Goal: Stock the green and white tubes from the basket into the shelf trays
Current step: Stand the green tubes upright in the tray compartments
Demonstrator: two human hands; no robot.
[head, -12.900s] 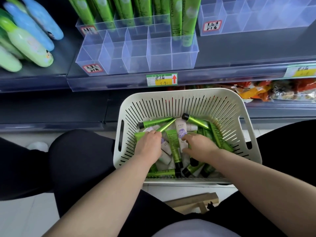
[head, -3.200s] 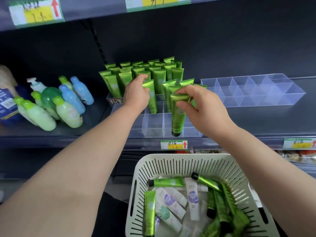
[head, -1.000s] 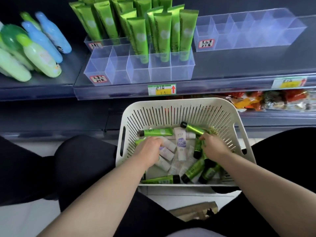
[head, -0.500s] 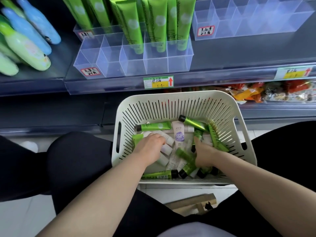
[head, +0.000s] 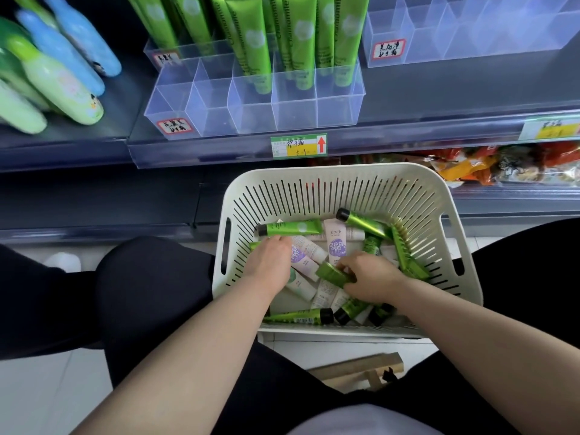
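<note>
Green tube [head: 334, 273] clamped in curled fingers of right hand [head: 368, 277], low in white basket [head: 329, 171]; left hand [head: 270, 262] bent over the pile, hold impossible to tell. Turn cap downward, lift clear of the rim, seat upright in clear tray's [head: 295, 111] unfilled front cells.

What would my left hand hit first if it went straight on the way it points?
Probably the green tube lying crosswise just beyond your left hand, then the far wall of the basket; depth is unclear.
</note>
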